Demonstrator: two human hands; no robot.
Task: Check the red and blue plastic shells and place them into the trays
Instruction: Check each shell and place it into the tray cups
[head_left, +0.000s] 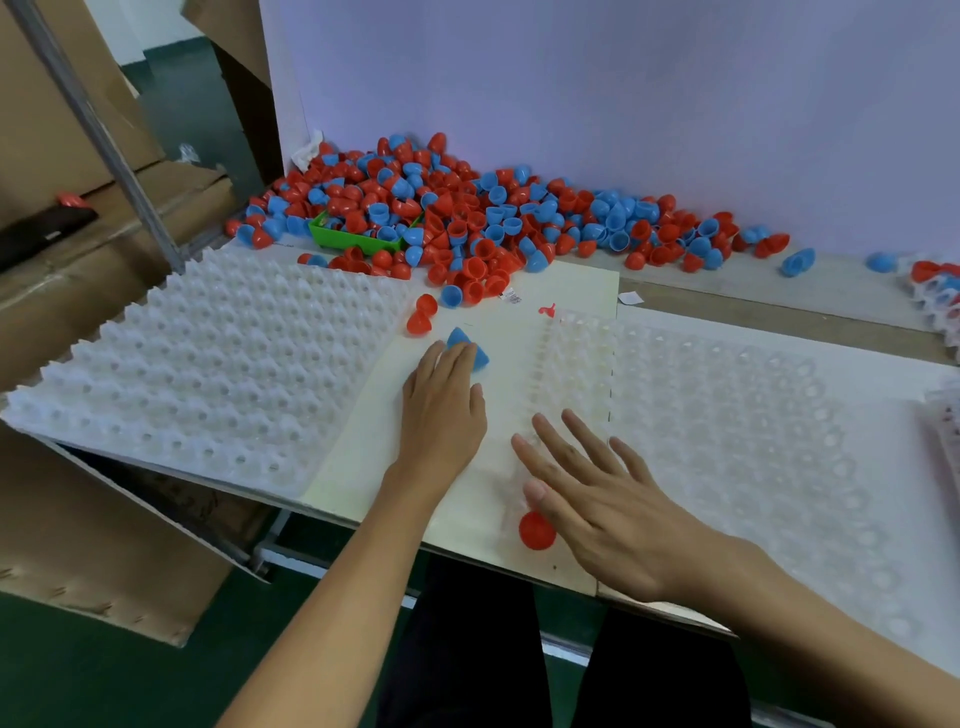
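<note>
Even, soft overhead light; faint shadows under hands. Slight overall softness. Wide-angle bending beyond white dimpled plastic tray (208, 364), toward frame edges.

red and blue shells (467, 218), green bin (358, 240), white dimpled trays (208, 374)

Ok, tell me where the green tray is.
The green tray sits at the back left of the table, half buried in the left end of the shell pile, just behind the white tray.
</note>
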